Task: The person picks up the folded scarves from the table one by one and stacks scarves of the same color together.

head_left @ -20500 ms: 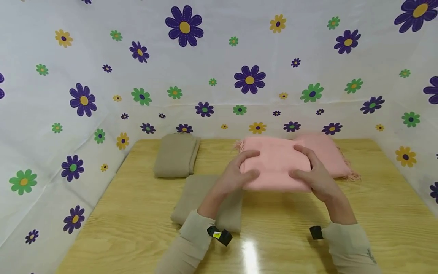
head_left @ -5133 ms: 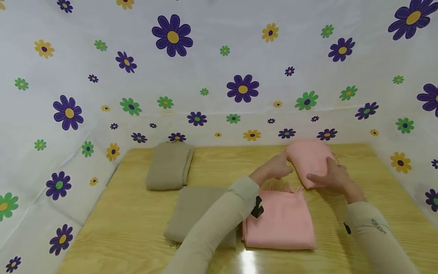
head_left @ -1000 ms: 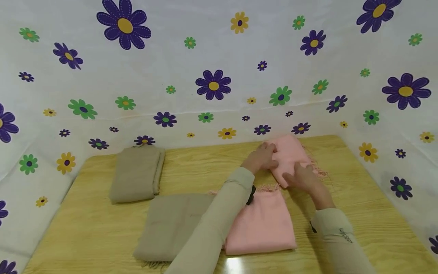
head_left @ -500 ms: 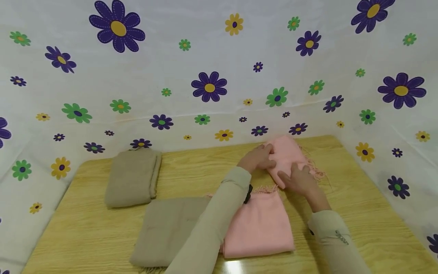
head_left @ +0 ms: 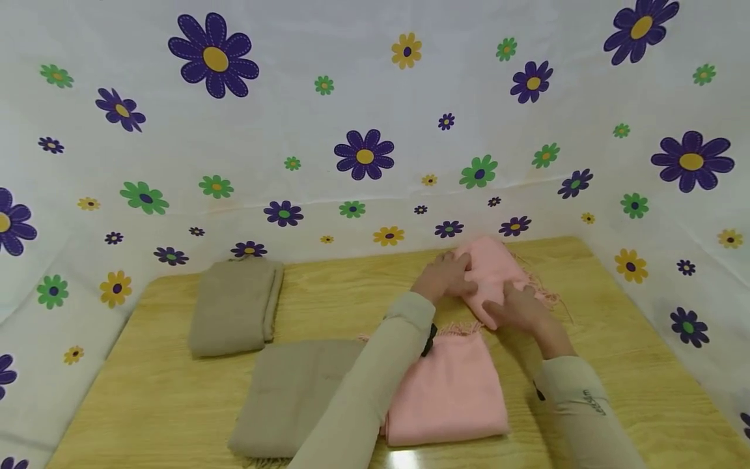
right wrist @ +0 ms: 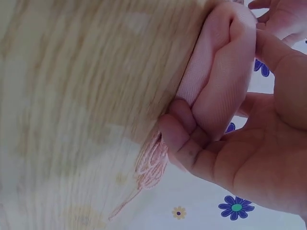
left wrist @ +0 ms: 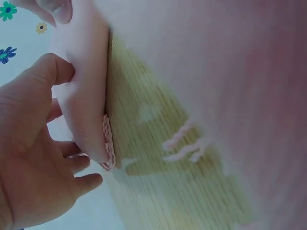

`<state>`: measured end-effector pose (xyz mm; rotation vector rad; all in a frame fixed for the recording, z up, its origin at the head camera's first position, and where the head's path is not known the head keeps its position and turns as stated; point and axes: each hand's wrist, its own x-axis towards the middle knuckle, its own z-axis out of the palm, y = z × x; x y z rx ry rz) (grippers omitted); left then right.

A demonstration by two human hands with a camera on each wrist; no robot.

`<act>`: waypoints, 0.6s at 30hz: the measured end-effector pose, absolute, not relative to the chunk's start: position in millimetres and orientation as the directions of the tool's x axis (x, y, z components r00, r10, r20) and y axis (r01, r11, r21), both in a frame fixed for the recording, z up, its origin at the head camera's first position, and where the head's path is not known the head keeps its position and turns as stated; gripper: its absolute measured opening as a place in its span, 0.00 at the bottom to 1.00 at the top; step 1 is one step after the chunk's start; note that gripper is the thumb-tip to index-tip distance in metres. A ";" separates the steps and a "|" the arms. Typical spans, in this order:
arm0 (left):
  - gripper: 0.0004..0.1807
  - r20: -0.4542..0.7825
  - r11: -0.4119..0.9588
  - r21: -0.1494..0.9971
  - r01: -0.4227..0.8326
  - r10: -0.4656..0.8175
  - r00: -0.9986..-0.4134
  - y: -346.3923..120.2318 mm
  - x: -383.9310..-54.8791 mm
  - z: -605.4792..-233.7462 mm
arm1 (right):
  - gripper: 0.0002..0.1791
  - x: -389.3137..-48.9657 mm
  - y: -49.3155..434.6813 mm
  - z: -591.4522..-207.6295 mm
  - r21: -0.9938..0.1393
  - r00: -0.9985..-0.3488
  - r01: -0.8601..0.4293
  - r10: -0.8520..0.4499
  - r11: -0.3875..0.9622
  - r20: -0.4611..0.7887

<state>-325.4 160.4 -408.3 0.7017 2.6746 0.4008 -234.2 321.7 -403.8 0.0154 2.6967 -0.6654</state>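
From afar, I see the folded pink cloth (head_left: 492, 266) lying askew, back right on the table (head_left: 633, 352). Its fringe (head_left: 542, 294) (twisted strands) spills rightward.

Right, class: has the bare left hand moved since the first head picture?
Yes, rightward: the left hand, first left of the larger yellow flower low on the white fabric back wall, is now right of it.

Table (head_left: 328, 296): wood-grain, glossy. Pink cloth (head_left: 493, 268), table's far R: matt, fine-ribbed weave w/ twisted-yarn fringe. Beige cloth (head_left: 231, 309), table's far L: matt, smooth. Sheet (head_left: 281, 78) bhnd table: matt, creased.
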 end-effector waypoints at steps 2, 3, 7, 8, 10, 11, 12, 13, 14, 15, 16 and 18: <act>0.22 -0.245 0.830 0.362 0.424 0.523 -0.816 160.9 -326.8 -409.3 | 0.45 -234.9 321.8 -402.5 -0.453 -0.930 0.107 -0.072 0.885 -0.360; 0.22 -0.240 0.826 0.368 0.426 0.527 -0.815 161.1 -327.4 -409.6 | 0.45 -235.0 322.1 -401.9 -0.453 -0.930 0.108 -0.071 0.885 -0.361; 0.20 -0.242 0.823 0.373 0.429 0.532 -0.811 154.4 -326.5 -412.5 | 0.44 -235.2 318.7 -401.8 -0.455 -0.928 0.096 -0.085 0.885 -0.362; 0.20 -0.243 0.822 0.370 0.432 0.535 -0.809 153.7 -325.8 -412.5 | 0.44 -235.0 318.8 -401.4 -0.456 -0.928 0.095 -0.087 0.885 -0.362; 0.21 -0.248 0.822 0.360 0.441 0.540 -0.804 153.1 -324.2 -412.3 | 0.43 -235.0 319.7 -400.8 -0.455 -0.928 0.096 -0.086 0.885 -0.364; 0.21 -0.249 0.823 0.354 0.445 0.541 -0.804 153.0 -323.4 -412.1 | 0.43 -235.2 320.2 -400.4 -0.453 -0.928 0.094 -0.087 0.887 -0.363; 0.22 -0.248 0.825 0.346 0.447 0.540 -0.804 152.9 -322.8 -411.7 | 0.43 -235.5 320.1 -400.2 -0.450 -0.928 0.094 -0.086 0.888 -0.363; 0.22 -0.249 0.828 0.340 0.447 0.537 -0.806 152.6 -322.3 -411.2 | 0.43 -236.1 320.0 -400.2 -0.448 -0.928 0.093 -0.086 0.889 -0.363; 0.22 -0.250 0.832 0.332 0.446 0.533 -0.808 152.0 -321.9 -410.7 | 0.43 -237.0 319.7 -400.4 -0.446 -0.928 0.090 -0.087 0.890 -0.361; 0.22 -0.252 0.837 0.321 0.443 0.526 -0.812 151.2 -321.9 -410.4 | 0.43 -237.9 319.1 -400.5 -0.443 -0.930 0.084 -0.090 0.893 -0.358; 0.22 -0.256 0.841 0.316 0.438 0.520 -0.815 152.0 -321.0 -410.4 | 0.43 -237.6 319.8 -400.8 -0.443 -0.930 0.081 -0.092 0.893 -0.355; 0.22 -0.262 0.850 0.312 0.425 0.507 -0.821 152.9 -319.4 -410.6 | 0.44 -237.1 321.0 -401.3 -0.447 -0.929 0.078 -0.097 0.891 -0.356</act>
